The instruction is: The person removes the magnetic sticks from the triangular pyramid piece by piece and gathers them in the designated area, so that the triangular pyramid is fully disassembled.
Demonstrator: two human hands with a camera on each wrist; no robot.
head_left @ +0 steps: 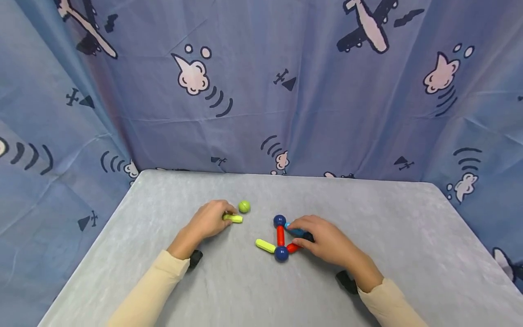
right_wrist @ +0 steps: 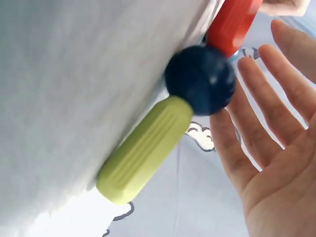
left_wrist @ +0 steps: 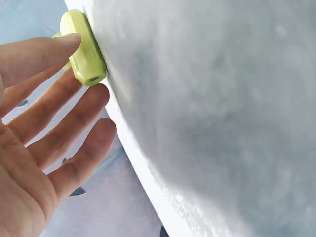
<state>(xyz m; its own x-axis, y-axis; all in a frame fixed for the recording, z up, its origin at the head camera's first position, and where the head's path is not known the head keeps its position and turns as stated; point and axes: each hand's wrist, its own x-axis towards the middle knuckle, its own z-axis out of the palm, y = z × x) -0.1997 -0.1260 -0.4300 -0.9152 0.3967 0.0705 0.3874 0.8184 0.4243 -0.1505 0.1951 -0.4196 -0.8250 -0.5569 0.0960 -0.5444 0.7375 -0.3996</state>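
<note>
At the left, my left hand (head_left: 210,219) pinches a yellow-green magnetic rod (left_wrist: 86,47) between thumb and fingers. A light green ball (head_left: 244,206) lies just beyond it. My right hand (head_left: 327,238) hovers over a joined triangle of rods and dark blue balls, its fingers extended around one corner ball (right_wrist: 200,79). The triangle's sides are a red rod (head_left: 280,236), a second red rod (head_left: 293,248) and a light blue rod (head_left: 296,230) partly covered by the fingers. Yellow-green rods point out from the near ball (head_left: 281,254) and from the corner under my right hand.
A grey-white cloth covers the table (head_left: 229,286). Behind it hangs a blue curtain (head_left: 253,91) printed with planes and clouds. Dark wrist cameras sit under both wrists, close above the tabletop.
</note>
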